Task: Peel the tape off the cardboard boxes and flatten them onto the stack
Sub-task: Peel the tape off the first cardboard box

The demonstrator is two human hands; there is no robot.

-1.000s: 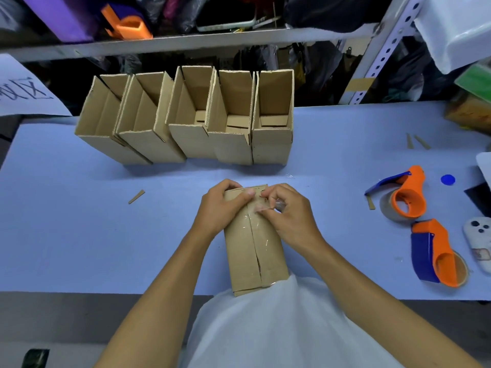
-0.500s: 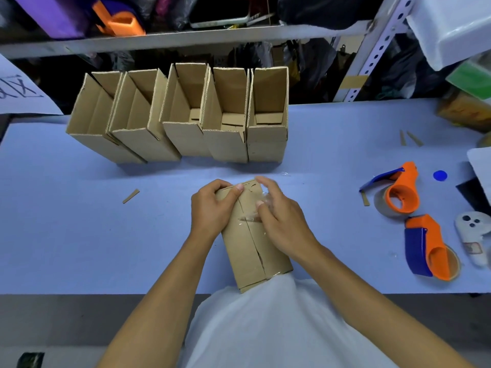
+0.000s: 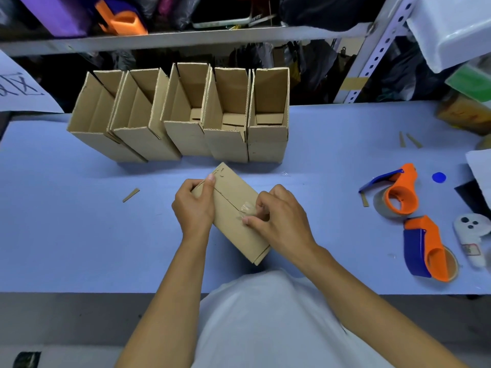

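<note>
left hand fingers around matte cardboard box, right hand fingers pinching crinkled clear tape

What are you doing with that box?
A person is peeling clear tape off a small cardboard box lying on the blue table. The left hand grips the box at its far end, and the right hand pinches the loosened tape partway along the seam. Five open boxes stand in a row behind, and two orange tape dispensers lie off to the right.
</note>
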